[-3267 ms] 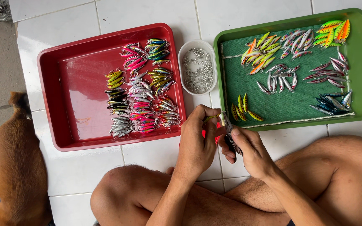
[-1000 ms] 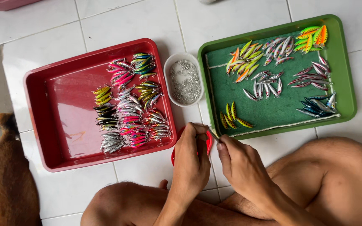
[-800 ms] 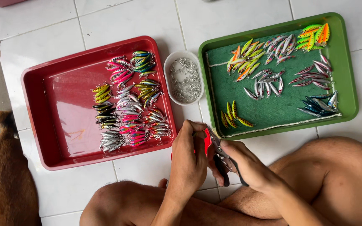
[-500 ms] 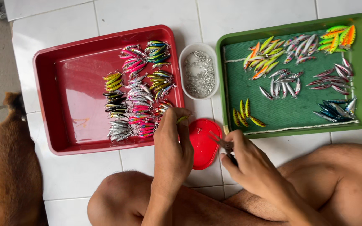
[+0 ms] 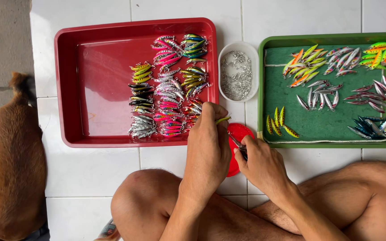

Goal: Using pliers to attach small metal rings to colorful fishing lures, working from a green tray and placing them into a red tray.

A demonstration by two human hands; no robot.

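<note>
left hand (image 5: 208, 143) pinches yellow lure (image 5: 222, 119) at red tray (image 5: 68, 89) edge; right hand (image 5: 260, 163) grips pliers (image 5: 238, 145).

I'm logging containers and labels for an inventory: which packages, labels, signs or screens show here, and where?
No labels, signs or screens show; only open containers.
Red rectangular plastic tray: left, on white floor tiles, holding rows of colourful fishing lures.
Green rectangular plastic tray: right, holding sorted lure groups.
White rounded plastic tub: between the trays, filled with small metal rings.
Red round lid: below the tub, by both hands.

White tiled floor (image 5: 90, 169) — red tray (image 5: 103, 85), white bowl (image 5: 251, 49), green tray (image 5: 261, 89), red lid (image 5: 242, 132)
</note>
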